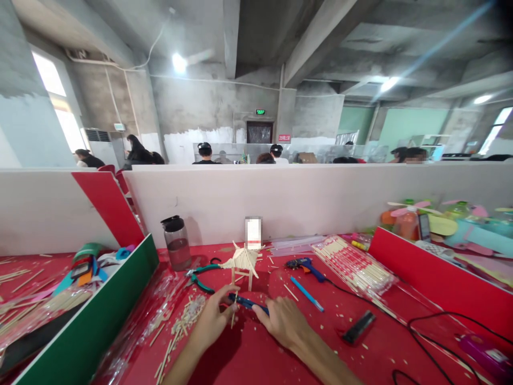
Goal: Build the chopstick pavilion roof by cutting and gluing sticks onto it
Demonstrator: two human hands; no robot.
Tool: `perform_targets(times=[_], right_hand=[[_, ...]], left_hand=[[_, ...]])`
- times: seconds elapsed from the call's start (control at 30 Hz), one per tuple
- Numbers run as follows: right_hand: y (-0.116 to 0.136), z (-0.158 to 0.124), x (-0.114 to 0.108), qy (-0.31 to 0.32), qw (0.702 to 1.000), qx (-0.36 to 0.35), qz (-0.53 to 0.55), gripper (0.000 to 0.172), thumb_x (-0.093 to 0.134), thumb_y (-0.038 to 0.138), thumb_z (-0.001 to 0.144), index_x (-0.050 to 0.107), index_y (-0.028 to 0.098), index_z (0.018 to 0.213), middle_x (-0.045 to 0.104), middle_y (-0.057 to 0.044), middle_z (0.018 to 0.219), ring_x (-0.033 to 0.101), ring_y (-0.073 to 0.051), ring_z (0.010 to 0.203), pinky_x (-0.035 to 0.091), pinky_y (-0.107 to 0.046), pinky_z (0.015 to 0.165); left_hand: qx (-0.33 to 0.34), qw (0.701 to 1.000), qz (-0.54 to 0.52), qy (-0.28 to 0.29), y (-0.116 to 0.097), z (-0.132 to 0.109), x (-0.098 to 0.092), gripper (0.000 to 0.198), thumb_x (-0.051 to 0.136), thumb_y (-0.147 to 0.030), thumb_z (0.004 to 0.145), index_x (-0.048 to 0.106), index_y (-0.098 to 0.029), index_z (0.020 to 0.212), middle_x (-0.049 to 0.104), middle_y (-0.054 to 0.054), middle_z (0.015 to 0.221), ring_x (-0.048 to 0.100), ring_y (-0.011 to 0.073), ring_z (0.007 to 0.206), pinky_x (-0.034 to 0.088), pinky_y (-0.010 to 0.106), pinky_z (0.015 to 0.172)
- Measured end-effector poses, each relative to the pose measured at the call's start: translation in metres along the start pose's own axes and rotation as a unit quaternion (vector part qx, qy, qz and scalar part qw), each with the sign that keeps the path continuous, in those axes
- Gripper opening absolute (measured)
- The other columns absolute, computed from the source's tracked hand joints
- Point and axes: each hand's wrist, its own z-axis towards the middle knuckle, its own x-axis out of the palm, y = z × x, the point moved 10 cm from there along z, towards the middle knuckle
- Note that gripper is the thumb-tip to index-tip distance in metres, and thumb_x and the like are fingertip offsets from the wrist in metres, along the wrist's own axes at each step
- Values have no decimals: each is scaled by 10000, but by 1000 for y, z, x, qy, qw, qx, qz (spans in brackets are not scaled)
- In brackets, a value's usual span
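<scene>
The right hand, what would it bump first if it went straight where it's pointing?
The right hand, leading with the blue pliers, would probably meet the thin wooden stick first, at their tip; the left hand holding it seems just beyond. Whether the jaws touch the stick is hard to tell.

- Two bare hands: one left hand (216,309), one right hand (284,320)
- Two pairs of metal pliers: one with dark-blue handles (249,303), one with curved teal handles (202,275)
- One small four-sided model of pale wooden sticks (243,261)
- One thin pale stick between fingers (233,319)
- Loose pale sticks (175,338), too many to count
- One clear plastic bag of pale sticks (355,264)
- One blue glue gun (308,266)
- One slim light-blue pen (306,293)
- One black oblong object (359,327)
- One clear bottle with a black lid (177,248)
- One green divider panel (102,315)
- Three glowing white ceiling lights (179,63)
- At least six people (204,152), partly hidden
</scene>
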Motion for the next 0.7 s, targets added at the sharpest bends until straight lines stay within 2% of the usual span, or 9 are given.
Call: perform_targets(times=[0.3,0.5,0.6,0.7], right_hand=[[-5,4,7,11,1000,7,-14,623,325,548,1046,783,141,936,788,-190,872,757,-329,847,500,-340,733],[-9,6,14,27,999,7,-24,658,293,546,1051,785,119,961,783,-217,899,753,-358,877,499,-368,740],[-8,4,13,29,999,8,-21,665,298,557,1046,789,119,950,782,-225,897,754,-360,864,497,-370,731],[-9,4,5,23,1000,7,-8,653,296,562,1045,787,139,956,787,-208,882,758,-348,840,488,-360,713]], left_hand=[[-6,1000,-14,10,6,2,2,530,772,-522,738,658,-154,1102,639,2,647,647,195,506,501,297,508],[-14,1000,-12,5,16,2,5,473,781,-571,725,672,-176,960,637,-5,647,614,163,486,468,272,497],[-16,1000,-3,15,19,3,5,523,777,-605,726,660,-174,998,632,-7,638,598,160,480,442,261,486],[1,999,42,35,10,2,0,551,772,-570,757,639,-162,1102,663,22,678,638,191,583,449,270,544]])
